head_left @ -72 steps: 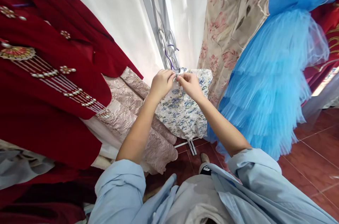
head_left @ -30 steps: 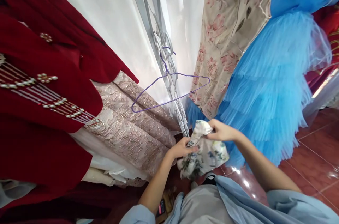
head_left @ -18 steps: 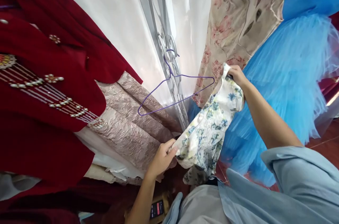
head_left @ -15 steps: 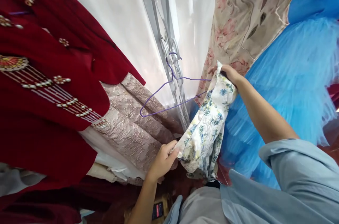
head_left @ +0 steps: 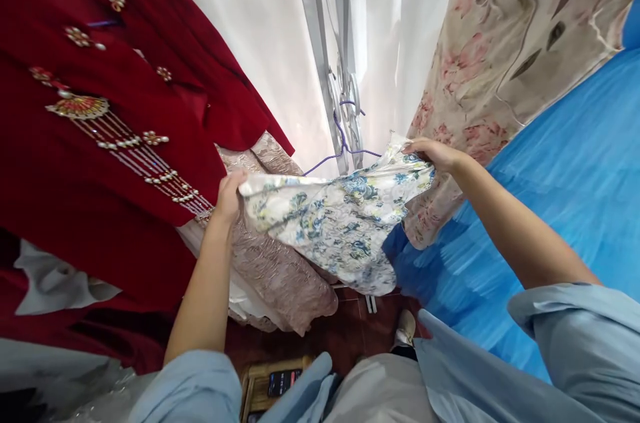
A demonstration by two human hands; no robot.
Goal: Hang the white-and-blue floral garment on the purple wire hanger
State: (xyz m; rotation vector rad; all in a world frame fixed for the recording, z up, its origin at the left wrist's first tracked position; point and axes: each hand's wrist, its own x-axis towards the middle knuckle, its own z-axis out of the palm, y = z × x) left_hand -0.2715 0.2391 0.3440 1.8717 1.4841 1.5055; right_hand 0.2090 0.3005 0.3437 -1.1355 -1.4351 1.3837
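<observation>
A white garment with a blue, green and yellow flower print [head_left: 335, 216] is stretched sideways between my two hands. My left hand [head_left: 231, 195] is closed on its left end, in front of the pink brocade skirt. At the upper right, my right hand [head_left: 434, 151] grips the other end, the fingers partly behind the cloth. Behind the garment, a purple wire hanger [head_left: 344, 143] hangs from the white rack; its lower part is hidden by the cloth. The garment's lower edge hangs loose above the floor.
Left hangs a dark red jacket [head_left: 150, 90] with beaded trim over a pink brocade skirt [head_left: 280, 276]. On the right are a beige floral dress [head_left: 465, 76] and a blue tulle dress [head_left: 560, 196]. A phone [head_left: 284, 383] lies on a wooden stool [head_left: 257, 386] below.
My left hand has moved left and up, spreading the floral garment from hanging down to nearly level. It now covers the lower hanger. The view has shifted left.
</observation>
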